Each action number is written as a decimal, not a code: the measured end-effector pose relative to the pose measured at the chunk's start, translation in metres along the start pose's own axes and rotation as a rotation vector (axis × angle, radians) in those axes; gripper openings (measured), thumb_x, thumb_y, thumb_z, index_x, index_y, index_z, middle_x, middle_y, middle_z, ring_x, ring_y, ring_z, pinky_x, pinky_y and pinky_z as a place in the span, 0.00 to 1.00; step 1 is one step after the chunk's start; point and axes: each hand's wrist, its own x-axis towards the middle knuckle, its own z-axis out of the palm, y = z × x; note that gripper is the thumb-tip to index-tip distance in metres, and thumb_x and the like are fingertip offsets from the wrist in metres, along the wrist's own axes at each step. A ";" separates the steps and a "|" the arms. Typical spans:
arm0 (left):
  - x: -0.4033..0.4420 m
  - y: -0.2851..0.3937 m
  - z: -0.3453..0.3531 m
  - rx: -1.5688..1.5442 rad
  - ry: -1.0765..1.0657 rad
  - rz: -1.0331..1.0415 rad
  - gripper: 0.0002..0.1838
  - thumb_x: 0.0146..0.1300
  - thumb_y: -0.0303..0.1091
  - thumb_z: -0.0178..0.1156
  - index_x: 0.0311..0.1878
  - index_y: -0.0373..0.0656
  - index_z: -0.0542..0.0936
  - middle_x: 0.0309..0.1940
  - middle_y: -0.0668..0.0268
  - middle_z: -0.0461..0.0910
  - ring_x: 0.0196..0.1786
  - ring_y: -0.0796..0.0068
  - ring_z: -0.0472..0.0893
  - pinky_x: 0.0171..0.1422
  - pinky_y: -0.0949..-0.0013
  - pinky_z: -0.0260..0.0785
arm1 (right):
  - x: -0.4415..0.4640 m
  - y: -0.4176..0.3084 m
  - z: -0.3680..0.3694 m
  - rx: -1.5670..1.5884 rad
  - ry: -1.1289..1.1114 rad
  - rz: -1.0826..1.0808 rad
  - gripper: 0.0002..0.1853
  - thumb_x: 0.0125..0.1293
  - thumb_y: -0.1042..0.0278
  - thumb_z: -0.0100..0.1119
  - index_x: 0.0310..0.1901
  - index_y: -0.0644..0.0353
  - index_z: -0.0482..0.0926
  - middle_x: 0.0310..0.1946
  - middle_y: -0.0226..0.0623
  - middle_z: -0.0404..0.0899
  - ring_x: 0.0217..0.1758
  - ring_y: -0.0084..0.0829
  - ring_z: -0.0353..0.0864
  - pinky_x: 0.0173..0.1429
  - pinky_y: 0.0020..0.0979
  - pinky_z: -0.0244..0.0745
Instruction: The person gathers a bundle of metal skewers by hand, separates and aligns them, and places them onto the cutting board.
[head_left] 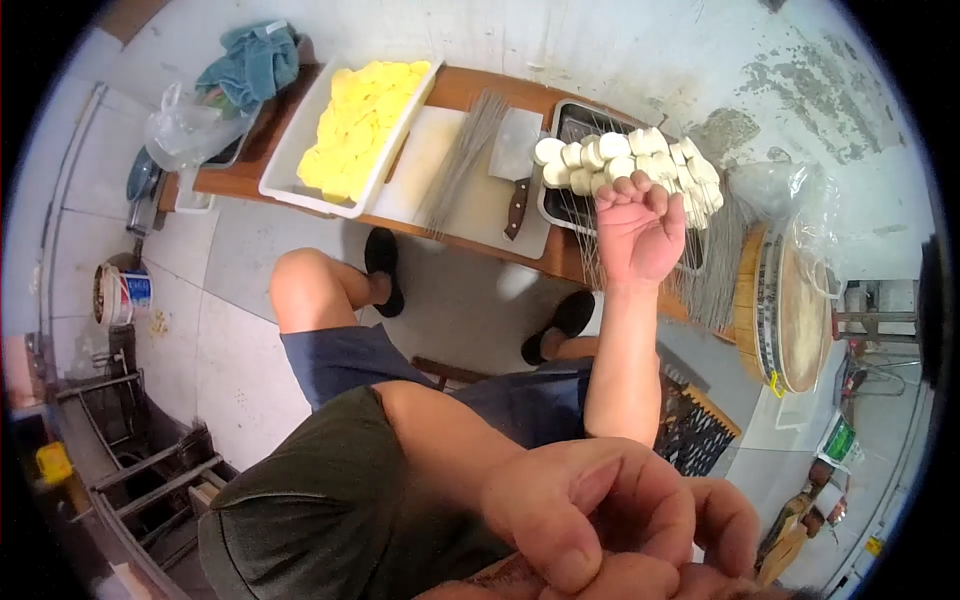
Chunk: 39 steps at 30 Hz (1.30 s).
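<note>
The surface (pixel 455 88) carries white rounds (pixel 620 146), likely soft; hold lightly, edgewise. Right hand (pixel 640 240): unclosed, palm bare. Left hand (pixel 640 500): curled, grip unclear.

The skewered slices (pixel 620 166) look smooth and matt

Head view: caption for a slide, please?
Right hand palm up by white rounds, left hand in foreground, yellow slices in white tub.

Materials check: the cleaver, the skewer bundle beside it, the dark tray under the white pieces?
Cleaver blade: probably steel, pale grey with a dull sheen.
Cleaver handle: likely wood, brown with light rivet-like dots.
Skewer bundle: probably metal, thin, straight and grey; bamboo possible.
Dark tray: glossy, rim highlights; coated metal or plastic, unclear.
</note>
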 end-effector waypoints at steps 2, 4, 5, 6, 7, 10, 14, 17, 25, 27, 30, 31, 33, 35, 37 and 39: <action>0.000 -0.001 0.012 -0.009 0.136 0.020 0.20 0.45 0.47 0.73 0.27 0.44 0.74 0.53 0.55 0.64 0.49 0.68 0.66 0.60 0.68 0.56 | 0.001 0.002 -0.005 -0.023 -0.023 -0.002 0.14 0.70 0.58 0.47 0.27 0.54 0.69 0.38 0.36 0.72 0.43 0.34 0.71 0.51 0.40 0.65; -0.001 -0.005 0.013 -0.003 0.145 0.050 0.21 0.43 0.49 0.74 0.25 0.46 0.74 0.51 0.53 0.65 0.46 0.65 0.67 0.58 0.68 0.56 | 0.001 0.002 -0.005 -0.091 0.010 -0.021 0.13 0.71 0.58 0.47 0.29 0.54 0.70 0.38 0.36 0.72 0.43 0.34 0.71 0.51 0.39 0.66; -0.004 -0.010 0.003 0.009 0.076 0.068 0.21 0.43 0.49 0.74 0.25 0.46 0.74 0.51 0.53 0.65 0.46 0.65 0.67 0.58 0.68 0.57 | 0.002 0.001 -0.005 -0.150 0.014 -0.032 0.12 0.71 0.58 0.48 0.31 0.55 0.70 0.38 0.35 0.73 0.43 0.33 0.71 0.50 0.38 0.66; -0.005 -0.012 0.001 0.015 0.047 0.073 0.20 0.43 0.49 0.73 0.24 0.46 0.74 0.50 0.54 0.65 0.46 0.65 0.67 0.57 0.68 0.57 | 0.002 0.003 -0.008 -0.207 0.018 -0.040 0.12 0.71 0.58 0.49 0.32 0.55 0.71 0.38 0.35 0.73 0.42 0.32 0.71 0.50 0.37 0.67; -0.006 -0.013 -0.002 0.020 0.018 0.079 0.20 0.43 0.49 0.73 0.24 0.47 0.74 0.50 0.54 0.65 0.46 0.65 0.67 0.57 0.69 0.58 | 0.002 0.005 -0.009 -0.261 0.022 -0.047 0.11 0.71 0.59 0.50 0.33 0.55 0.71 0.38 0.34 0.73 0.42 0.32 0.72 0.50 0.37 0.67; -0.009 -0.012 0.001 0.014 0.048 0.046 0.20 0.43 0.48 0.74 0.23 0.47 0.73 0.49 0.55 0.65 0.45 0.67 0.67 0.54 0.70 0.59 | 0.003 0.008 -0.012 -0.365 0.073 -0.079 0.08 0.71 0.61 0.52 0.36 0.55 0.73 0.38 0.33 0.74 0.41 0.30 0.72 0.47 0.34 0.69; -0.007 -0.033 0.019 -0.165 0.193 0.217 0.20 0.42 0.47 0.74 0.23 0.47 0.72 0.48 0.56 0.65 0.44 0.68 0.67 0.52 0.71 0.60 | 0.003 0.012 -0.012 -0.443 0.076 -0.134 0.04 0.69 0.67 0.54 0.37 0.56 0.74 0.38 0.34 0.75 0.39 0.29 0.73 0.44 0.32 0.71; -0.007 -0.018 0.011 -0.115 0.144 0.105 0.21 0.42 0.47 0.74 0.24 0.46 0.72 0.48 0.56 0.65 0.44 0.68 0.67 0.52 0.70 0.60 | 0.004 0.012 -0.016 -0.503 0.063 -0.179 0.03 0.67 0.70 0.57 0.37 0.57 0.75 0.38 0.34 0.76 0.38 0.29 0.74 0.43 0.30 0.73; 0.000 -0.036 -0.022 -0.096 -0.188 0.263 0.19 0.50 0.40 0.69 0.37 0.37 0.75 0.56 0.51 0.66 0.52 0.61 0.71 0.56 0.63 0.65 | 0.005 0.014 -0.016 -0.560 0.147 -0.232 0.04 0.66 0.71 0.59 0.36 0.61 0.76 0.35 0.35 0.77 0.34 0.28 0.75 0.41 0.29 0.73; 0.004 -0.045 -0.028 -0.125 -0.248 0.359 0.19 0.53 0.37 0.67 0.43 0.34 0.76 0.59 0.49 0.66 0.55 0.59 0.72 0.58 0.61 0.66 | 0.004 0.014 -0.016 -0.596 0.138 -0.232 0.03 0.66 0.72 0.59 0.36 0.61 0.75 0.34 0.34 0.77 0.33 0.28 0.74 0.40 0.29 0.72; 0.009 -0.044 -0.027 -0.060 -0.227 0.371 0.21 0.53 0.39 0.68 0.45 0.36 0.75 0.58 0.48 0.66 0.55 0.58 0.71 0.58 0.60 0.65 | 0.005 0.016 -0.016 -0.647 0.145 -0.267 0.03 0.65 0.75 0.59 0.37 0.62 0.75 0.31 0.33 0.77 0.33 0.26 0.74 0.42 0.27 0.72; 0.008 -0.038 -0.021 -0.023 -0.156 0.299 0.21 0.52 0.41 0.69 0.42 0.38 0.75 0.56 0.49 0.66 0.53 0.59 0.70 0.57 0.62 0.63 | 0.005 0.018 -0.016 -0.659 0.151 -0.280 0.03 0.64 0.77 0.59 0.37 0.63 0.75 0.30 0.33 0.77 0.33 0.24 0.74 0.43 0.26 0.72; -0.007 0.001 0.014 0.088 0.184 -0.066 0.21 0.45 0.50 0.73 0.26 0.47 0.74 0.48 0.54 0.66 0.44 0.66 0.68 0.52 0.70 0.60 | 0.006 0.019 -0.015 -0.705 0.151 -0.292 0.03 0.65 0.75 0.59 0.36 0.63 0.74 0.31 0.34 0.76 0.33 0.26 0.73 0.42 0.27 0.71; -0.008 0.001 0.014 0.065 0.186 -0.077 0.21 0.45 0.49 0.73 0.26 0.46 0.74 0.49 0.53 0.66 0.44 0.66 0.68 0.53 0.70 0.60 | 0.005 0.020 -0.015 -0.747 0.150 -0.298 0.04 0.65 0.75 0.59 0.35 0.63 0.74 0.31 0.34 0.75 0.33 0.26 0.73 0.41 0.27 0.70; -0.009 0.001 0.011 0.046 0.156 -0.077 0.20 0.45 0.49 0.73 0.26 0.47 0.74 0.49 0.53 0.66 0.44 0.66 0.68 0.53 0.70 0.60 | 0.005 0.020 -0.015 -0.782 0.142 -0.304 0.04 0.64 0.75 0.60 0.35 0.63 0.74 0.30 0.34 0.75 0.33 0.26 0.72 0.41 0.27 0.70; -0.010 -0.002 0.007 0.025 0.113 -0.038 0.20 0.45 0.49 0.73 0.26 0.46 0.74 0.50 0.53 0.66 0.45 0.66 0.68 0.54 0.69 0.60 | 0.004 0.019 -0.017 -0.789 0.163 -0.309 0.04 0.63 0.77 0.61 0.37 0.65 0.76 0.32 0.34 0.78 0.34 0.24 0.74 0.43 0.24 0.71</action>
